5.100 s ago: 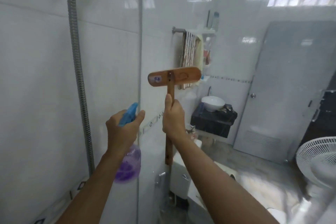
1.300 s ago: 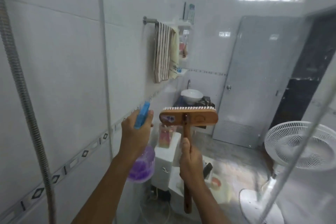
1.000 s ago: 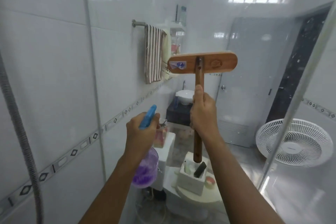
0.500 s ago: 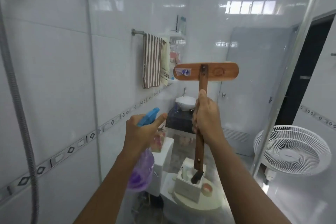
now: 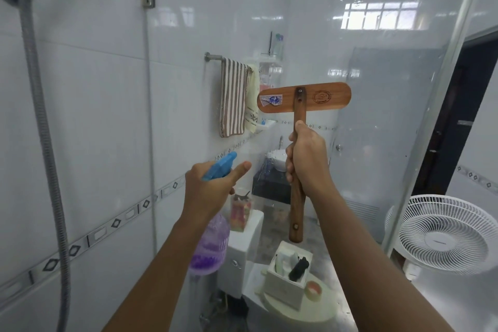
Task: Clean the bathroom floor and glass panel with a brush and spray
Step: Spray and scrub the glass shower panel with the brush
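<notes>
While right grip point(image 5: 307, 162) clasps brush point(image 5: 304, 98) handle, head above, left grip point(image 5: 210, 191) holding spray bottle point(image 5: 210, 246).

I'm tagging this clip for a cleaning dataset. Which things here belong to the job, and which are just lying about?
In use: wooden brush, gripped by the right hand; purple spray bottle, held by the left hand; glass panel.
Lying about: striped towel, white fan, shower hose, toilet tank, white box.
</notes>
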Available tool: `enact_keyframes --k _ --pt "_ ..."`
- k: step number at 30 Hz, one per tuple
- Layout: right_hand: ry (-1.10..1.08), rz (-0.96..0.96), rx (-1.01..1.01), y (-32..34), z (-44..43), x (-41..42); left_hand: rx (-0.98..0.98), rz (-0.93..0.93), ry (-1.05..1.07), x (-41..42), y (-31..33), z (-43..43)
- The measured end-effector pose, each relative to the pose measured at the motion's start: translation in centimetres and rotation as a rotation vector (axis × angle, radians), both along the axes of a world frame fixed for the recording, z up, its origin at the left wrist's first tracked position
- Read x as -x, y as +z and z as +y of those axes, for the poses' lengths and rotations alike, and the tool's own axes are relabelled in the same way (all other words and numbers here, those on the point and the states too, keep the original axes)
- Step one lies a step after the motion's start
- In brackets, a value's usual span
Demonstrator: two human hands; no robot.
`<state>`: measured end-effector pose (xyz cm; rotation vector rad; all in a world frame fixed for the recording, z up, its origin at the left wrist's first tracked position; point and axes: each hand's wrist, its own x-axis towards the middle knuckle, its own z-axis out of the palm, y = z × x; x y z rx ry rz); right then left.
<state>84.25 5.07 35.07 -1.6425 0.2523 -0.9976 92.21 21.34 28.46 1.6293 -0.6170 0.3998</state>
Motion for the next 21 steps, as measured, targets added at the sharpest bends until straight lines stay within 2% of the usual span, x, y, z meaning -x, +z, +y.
enact_keyframes --k 5,11,14,18,21 --pt "0.006 -0.033 0.037 0.2 0.6 -0.6 0.060 0.060 0.010 -0.4 -0.6 0.1" --pt "-0.117 -0.054 0.163 -1.1 1.1 -3.5 0.129 -0.016 0.077 -1.0 -0.8 -0.1" --pt "-0.099 -0.014 0.193 -7.1 1.4 -4.0 0.155 -0.040 0.084 -1.3 -1.3 0.0" --pt "-0.075 0.223 0.097 -19.0 3.1 -2.8 0.145 -0.080 0.089 -1.5 -2.3 -0.1" --pt "-0.079 0.281 0.059 -22.3 3.3 -3.2 0.097 -0.101 0.117 -1.7 -2.9 -0.1"
